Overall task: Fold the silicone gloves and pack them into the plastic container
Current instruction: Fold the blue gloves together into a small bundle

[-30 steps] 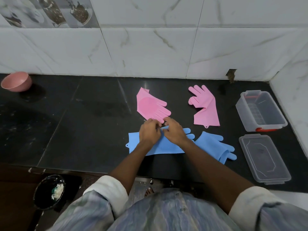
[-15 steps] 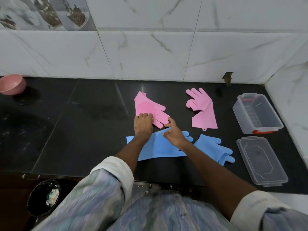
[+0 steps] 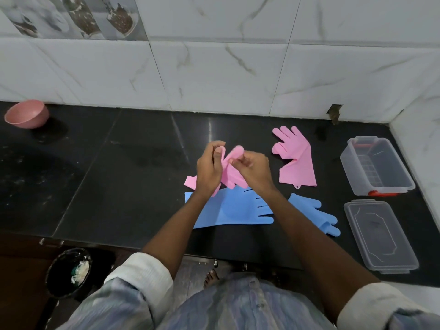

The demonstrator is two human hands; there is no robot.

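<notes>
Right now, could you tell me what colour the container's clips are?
Red-orange, on the clear container; the head view shows them.

pink glove (image 3: pixel 230 168) blurred, partly hidden behind hands (image 3: pixel 234 171)

Four silicone gloves and one clear plastic container (image 3: pixel 376 166) on a black counter. One pink glove (image 3: pixel 229 173) lifted and bunched between both hands, cuff end trailing down to the left. Second pink glove (image 3: pixel 296 160) flat, fingers toward the wall, cuff corner folded over. One blue glove (image 3: pixel 233 209) flat just below the hands, fingers pointing right. Second blue glove (image 3: pixel 314 214) beside it, angled toward the right. Container open, upright, red clips at both ends; clear lid (image 3: pixel 381 235) flat just in front of it.
</notes>
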